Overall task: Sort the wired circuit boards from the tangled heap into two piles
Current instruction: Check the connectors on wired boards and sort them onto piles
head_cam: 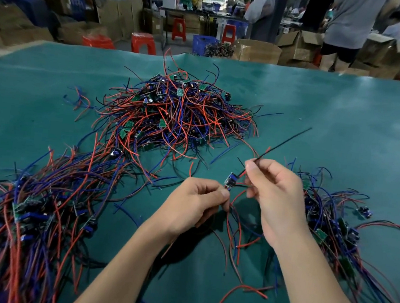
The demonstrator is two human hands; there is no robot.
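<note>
Green table (346, 112): both hands pinch one wired board (231, 179), right (275, 196) holding its black wire (284, 141), left (196, 202).

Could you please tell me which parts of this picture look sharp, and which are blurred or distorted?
Head view: the hands and the small board they hold are fairly sharp; the background boxes and people are blurred; the wide lens curves the green table's far edge; lighting is soft, shadows faint.

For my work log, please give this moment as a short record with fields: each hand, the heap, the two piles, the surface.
left hand: left hand pinches small circuit board at its lower end
right hand: right hand pinches black wire of that board
heap: tangled heap, far centre
left pile: left pile, large
right pile: right pile, smaller
surface: green mat
</note>
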